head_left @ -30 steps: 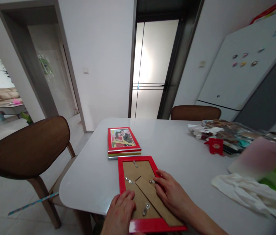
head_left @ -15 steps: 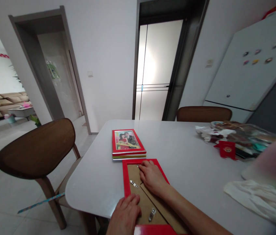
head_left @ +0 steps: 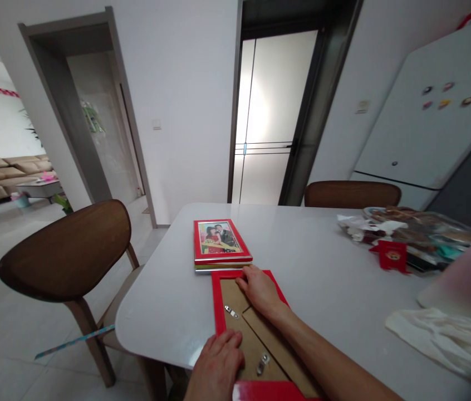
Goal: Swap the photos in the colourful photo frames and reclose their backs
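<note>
Firstly, far left: one beige sofa [head_left: 10, 171], beyond the doorway. Next, one brown chair [head_left: 68, 250], backrest toward the camera, with a blue patterned strip [head_left: 74, 341] at its seat. Then one white table [head_left: 156, 312], corners rounded. On it, near the left end, a stack of frames [head_left: 224, 259], the topmost red, face up, showing a picture of two people. Item: left hand [head_left: 219, 359], fingers extended and laid over the near left part of a red frame; thumb hidden, so whether it grips cannot be told. Item: said red frame [head_left: 219, 303], face down just in front of the stack, brown backing [head_left: 256, 328] uppermost, two metal clips [head_left: 263, 364] visible. Item: right hand [head_left: 260, 289], fingers bent at the frame's far end; whether anything is pinched cannot be told. Further right: one red packet [head_left: 392, 256], one crumpled white cloth [head_left: 436, 341], one pinkish container [head_left: 465, 278], partly cut off.
</note>
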Demonstrator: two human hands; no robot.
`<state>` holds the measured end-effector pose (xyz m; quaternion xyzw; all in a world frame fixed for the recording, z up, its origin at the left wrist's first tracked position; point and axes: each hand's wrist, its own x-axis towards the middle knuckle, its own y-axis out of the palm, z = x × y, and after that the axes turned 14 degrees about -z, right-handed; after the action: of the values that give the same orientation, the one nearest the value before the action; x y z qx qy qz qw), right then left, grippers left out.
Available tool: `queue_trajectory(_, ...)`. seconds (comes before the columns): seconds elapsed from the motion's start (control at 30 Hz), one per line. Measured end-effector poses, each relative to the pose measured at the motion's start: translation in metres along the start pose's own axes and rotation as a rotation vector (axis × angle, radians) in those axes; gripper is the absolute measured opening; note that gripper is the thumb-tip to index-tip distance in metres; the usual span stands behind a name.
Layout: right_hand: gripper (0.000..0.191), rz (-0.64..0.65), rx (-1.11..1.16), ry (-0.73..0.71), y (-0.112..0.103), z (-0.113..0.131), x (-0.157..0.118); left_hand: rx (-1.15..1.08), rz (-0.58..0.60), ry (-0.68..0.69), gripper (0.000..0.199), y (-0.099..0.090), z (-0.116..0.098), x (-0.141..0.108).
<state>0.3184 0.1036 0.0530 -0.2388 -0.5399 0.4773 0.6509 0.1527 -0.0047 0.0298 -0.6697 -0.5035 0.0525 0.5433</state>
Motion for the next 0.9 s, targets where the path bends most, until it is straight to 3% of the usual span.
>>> queue_trajectory(0.27, 0.018, 0.127, 0.175, -0.270, -0.022, 0.020, -0.044, -0.013, -0.023, -0.029, 0.049, 0.001, -0.003, -0.003)
queue_trajectory(0.47, 0.019, 0.177, 0.117, -0.374, -0.028, 0.025, -0.051, -0.030, 0.000, -0.041, 0.050, 0.000, -0.002, -0.004)
queue_trajectory(0.73, 0.020, 0.175, 0.143, -0.371, -0.036, 0.020, -0.055, -0.046, -0.031, -0.085, 0.045, -0.002, -0.009, -0.002)
queue_trajectory(0.9, 0.030, 0.164, 0.322, -0.322, -0.060, 0.009, -0.080, -0.038, 0.023, -0.116, 0.042, -0.008, -0.013, -0.001)
